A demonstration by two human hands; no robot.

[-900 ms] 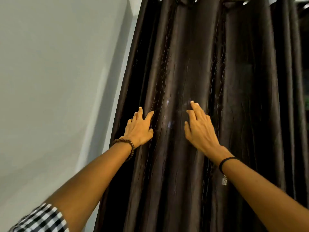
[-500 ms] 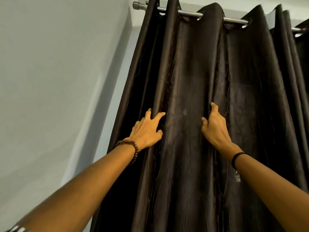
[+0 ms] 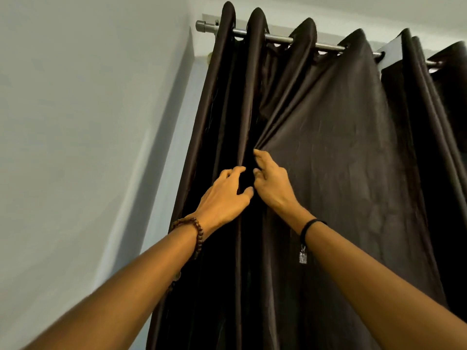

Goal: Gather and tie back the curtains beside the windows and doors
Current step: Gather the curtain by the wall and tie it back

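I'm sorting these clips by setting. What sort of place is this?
Probably an indoor room in a home, seen at a corner. A dark brown eyelet curtain hangs in folds from a metal rod fixed high up, next to a plain painted wall.

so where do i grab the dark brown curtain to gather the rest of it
Probably the wide flat panel of the dark brown satin curtain, right of the right hand, at that height. Come from its far right side, sweeping left: the pleats by the wall are already bunched.
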